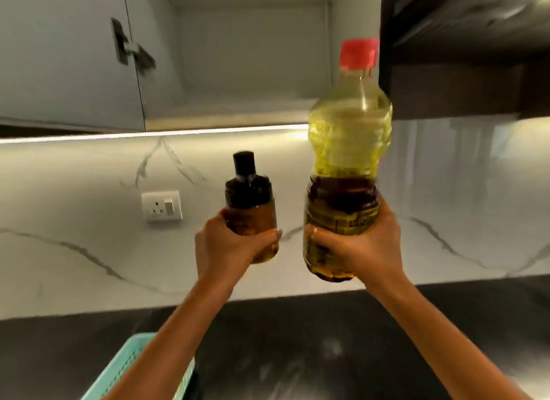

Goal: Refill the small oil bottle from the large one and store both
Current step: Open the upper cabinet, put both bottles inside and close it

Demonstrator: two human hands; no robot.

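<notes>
Both bottles are off the surface [297,340], upright, long axes vertical, caps on. The left hand [229,245] curls round the lower half of the small oil bottle [250,203]. The right hand [363,245] wraps round the base of the large oil bottle [348,137], just beside it on the right. The open cabinet shelf [226,116] lies above and farther off. Judged: the large bottle's top is nearer the shelf lip.

Head camera faces forward, near the cabinet [253,57].
</notes>
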